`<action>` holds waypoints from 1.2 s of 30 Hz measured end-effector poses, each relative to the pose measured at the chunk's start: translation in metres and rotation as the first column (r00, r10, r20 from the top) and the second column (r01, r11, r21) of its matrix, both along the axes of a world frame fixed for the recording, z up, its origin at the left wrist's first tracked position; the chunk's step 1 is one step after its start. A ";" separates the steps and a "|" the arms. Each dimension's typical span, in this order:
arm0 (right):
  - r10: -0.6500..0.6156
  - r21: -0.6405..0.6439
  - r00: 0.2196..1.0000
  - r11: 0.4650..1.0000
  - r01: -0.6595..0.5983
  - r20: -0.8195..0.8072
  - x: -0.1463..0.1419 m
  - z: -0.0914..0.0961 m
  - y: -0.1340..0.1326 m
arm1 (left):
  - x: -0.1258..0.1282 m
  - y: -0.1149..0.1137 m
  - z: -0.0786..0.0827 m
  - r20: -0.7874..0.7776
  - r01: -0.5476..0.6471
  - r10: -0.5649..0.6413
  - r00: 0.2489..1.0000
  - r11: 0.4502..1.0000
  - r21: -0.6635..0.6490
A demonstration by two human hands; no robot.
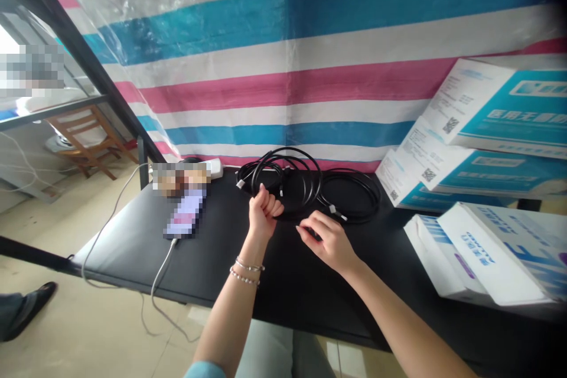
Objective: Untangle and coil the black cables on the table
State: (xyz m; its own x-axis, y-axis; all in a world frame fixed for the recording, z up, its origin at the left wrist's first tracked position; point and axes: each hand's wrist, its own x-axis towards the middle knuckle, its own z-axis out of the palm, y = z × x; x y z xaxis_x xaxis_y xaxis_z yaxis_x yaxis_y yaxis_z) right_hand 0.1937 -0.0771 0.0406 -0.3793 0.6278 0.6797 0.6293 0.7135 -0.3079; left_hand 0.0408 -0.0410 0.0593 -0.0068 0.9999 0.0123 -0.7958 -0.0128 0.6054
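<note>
My left hand (264, 212) is closed in a fist at the front of a coiled black cable (319, 180). The coil's loops rise behind the fist and run into it. To its right, my right hand (325, 237) hovers over the black table with thumb and fingers curled together; what they hold, if anything, is too small to make out. A second black cable coil (376, 204) lies flat behind the right hand, its pale connector (339, 212) near my knuckles. Another smaller coil (248, 172) with light plug ends lies behind the left hand.
Several white and blue boxes (482, 156) are stacked at the right. A phone (186, 215) with a charging cord (162, 274) lies at the left near a white power strip (215, 168). A striped plastic sheet (283, 82) hangs behind the black table (221, 254).
</note>
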 end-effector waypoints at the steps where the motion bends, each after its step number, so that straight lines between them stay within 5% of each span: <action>1: 0.034 -0.039 0.999 0.999 -0.034 -0.007 0.000 0.000 0.001 | -0.003 0.000 0.001 0.035 -0.004 0.004 0.999 1.000 0.007; 5: 0.023 -0.275 0.999 0.961 -0.034 -0.041 0.001 -0.005 0.006 | -0.012 0.002 0.001 0.130 -0.007 0.004 0.991 1.000 0.021; 9: 0.027 -0.540 0.952 0.819 -0.195 -0.303 0.003 -0.008 0.012 | -0.012 0.002 -0.001 0.181 0.051 -0.055 0.982 0.998 0.024; 16: -0.038 -0.491 0.600 0.616 -0.615 -0.799 -0.001 -0.013 0.015 | 0.003 -0.002 -0.002 0.136 0.216 -0.214 0.967 0.976 -0.001; 20: -0.238 -0.409 0.338 0.629 -0.661 -0.911 0.000 -0.013 0.022 | 0.015 -0.004 -0.005 -0.029 0.287 -0.286 0.958 0.957 0.049; 22: -0.332 -0.428 0.273 0.639 -0.639 -0.903 0.003 -0.012 0.026 | 0.020 -0.003 -0.008 -0.165 0.262 -0.252 0.953 0.964 0.040; 30: -0.417 -0.550 0.364 0.698 -0.459 -0.833 0.010 -0.009 0.027 | 0.021 0.005 -0.026 -0.504 0.055 -0.159 0.849 0.975 -0.214; 36: -0.386 -0.474 0.275 0.701 -0.533 -0.881 0.011 -0.008 0.029 | 0.024 0.003 -0.024 -0.498 0.101 -0.239 0.834 0.952 -0.288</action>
State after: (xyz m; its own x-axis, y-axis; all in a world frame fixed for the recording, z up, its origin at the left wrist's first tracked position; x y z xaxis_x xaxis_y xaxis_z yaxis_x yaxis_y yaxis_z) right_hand 0.2049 -0.0485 0.0328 0.1047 0.9941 0.0281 -0.4533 0.0729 -0.8884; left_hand 0.0648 -0.0380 0.0350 0.1020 0.9562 -0.2743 -0.3359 0.2927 0.8953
